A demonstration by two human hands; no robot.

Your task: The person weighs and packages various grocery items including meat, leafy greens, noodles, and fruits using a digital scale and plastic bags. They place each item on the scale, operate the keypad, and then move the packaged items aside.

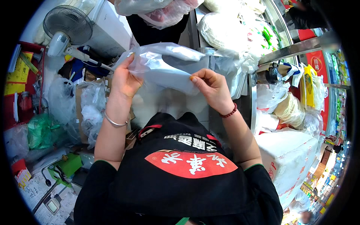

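Both hands hold a translucent plastic carrier bag (pixel 166 71), stretched sideways in front of my apron. Its oval opening faces up toward the right. My left hand (pixel 127 77) has its fingers inside or behind the film, with the thumb raised along the bag's left end. At the bag's right lower edge, my right hand (pixel 209 87) pinches the film between thumb and forefinger. I cannot make out anything inside the bag. A stack of similar clear bags (pixel 232 76) hangs just right of my right hand.
Across from me stands a person in dark clothing (pixel 157 32), below bulging clear bags with pinkish contents (pixel 163 11). A pedestal fan (pixel 67 25) and a white chest (pixel 112 25) are at upper left. Wrapped pale goods (pixel 219 31) lie on the right counter. A white foam box (pixel 284 157) stands lower right.
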